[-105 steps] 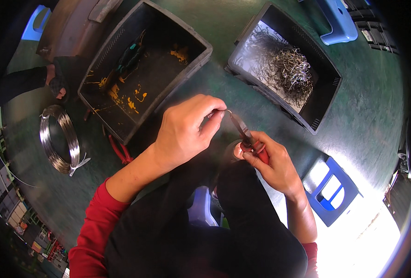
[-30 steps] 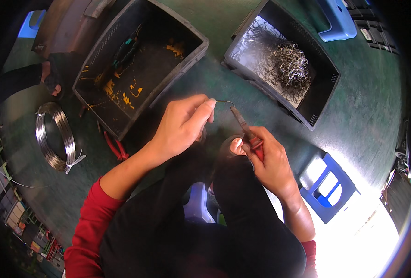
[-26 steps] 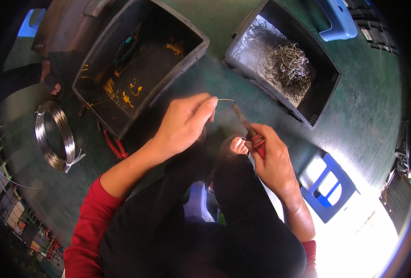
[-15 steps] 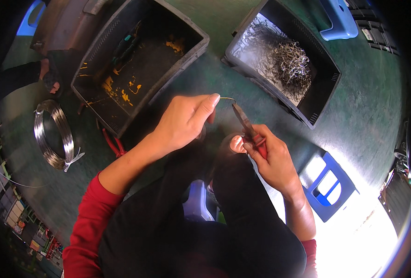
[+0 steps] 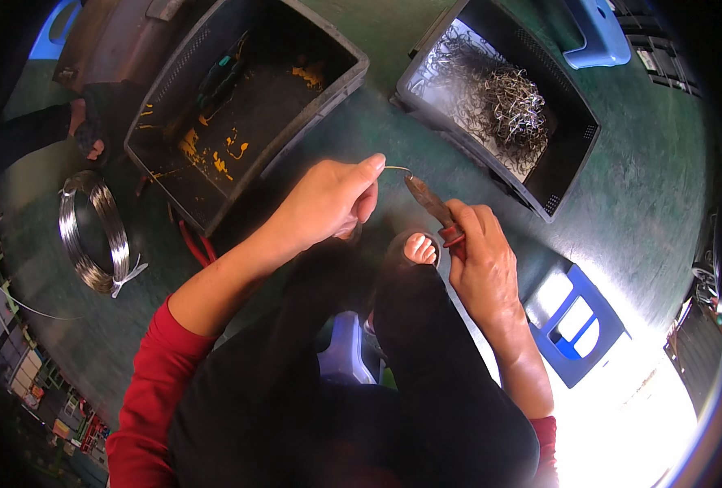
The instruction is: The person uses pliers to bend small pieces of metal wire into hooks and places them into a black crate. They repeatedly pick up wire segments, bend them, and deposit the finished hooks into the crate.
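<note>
Between thumb and fingers, my left hand point(image 5: 332, 199) pinches a short thin wire point(image 5: 396, 167) whose bent free end points right. My right hand point(image 5: 484, 260) is closed around the red handles of a pair of pliers point(image 5: 428, 199), with the dark jaws angled up and left. The jaw tips meet the wire's free end; whether they grip it is too small to tell. Beyond my right hand, a black crate point(image 5: 574, 138) holds a tangled heap of bent wire pieces point(image 5: 514, 106). A larger black crate point(image 5: 357, 71) with orange stains lies beyond my left hand.
A coil of silvery wire point(image 5: 117, 220) lies on the green floor at left. Red-handled pliers point(image 5: 192, 244) rest beside the large crate. Blue plastic stools stand at right point(image 5: 576, 325) and upper right point(image 5: 593, 32). At upper left shows another person's foot point(image 5: 93, 148).
My right hand has shifted slightly up and rolled over, its back now more in view. The plier jaws have moved a little up and left along the wire's end. The left hand has turned slightly.
</note>
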Available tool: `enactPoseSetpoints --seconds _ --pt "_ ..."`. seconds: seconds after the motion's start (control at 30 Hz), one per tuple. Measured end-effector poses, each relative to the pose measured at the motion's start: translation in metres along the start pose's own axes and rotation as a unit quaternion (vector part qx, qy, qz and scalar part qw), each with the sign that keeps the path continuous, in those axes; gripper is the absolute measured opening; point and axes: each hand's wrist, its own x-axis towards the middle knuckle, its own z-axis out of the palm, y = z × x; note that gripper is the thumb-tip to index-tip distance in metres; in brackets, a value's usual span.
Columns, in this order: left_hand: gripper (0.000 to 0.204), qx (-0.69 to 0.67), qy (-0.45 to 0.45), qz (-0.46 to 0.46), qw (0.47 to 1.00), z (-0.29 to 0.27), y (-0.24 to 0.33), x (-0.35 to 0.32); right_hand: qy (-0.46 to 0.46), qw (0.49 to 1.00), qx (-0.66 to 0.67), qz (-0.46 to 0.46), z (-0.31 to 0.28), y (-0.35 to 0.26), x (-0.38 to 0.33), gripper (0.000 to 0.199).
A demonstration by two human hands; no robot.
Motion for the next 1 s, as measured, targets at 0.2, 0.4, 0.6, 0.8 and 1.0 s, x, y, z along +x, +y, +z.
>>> enactPoseSetpoints --seconds 0.2,0.4,0.6,0.8,1.0 --pt "0.060 -0.069 -0.041 -0.018 0.997 -0.004 0.000 0.001 0.032 0.997 -0.067 -0.023 0.001 0.001 0.003 0.055" --pt "0.058 -0.123 -0.051 -0.046 0.990 -0.004 -0.001 0.000 0.060 0.990 -0.116 -0.048 0.001 0.004 0.004 0.056" --pt "0.059 -0.176 -0.069 -0.104 0.976 -0.005 0.001 0.000 0.083 0.982 -0.144 -0.091 0.003 0.013 0.010 0.045" --pt "0.064 0.167 0.011 0.068 0.984 -0.016 0.006 0.002 -0.063 0.995 0.080 -0.013 -0.010 0.018 0.010 0.038" --pt "0.026 0.233 0.054 0.242 0.940 -0.021 0.007 0.004 -0.096 0.993 0.072 -0.005 -0.018 0.013 0.008 0.035"
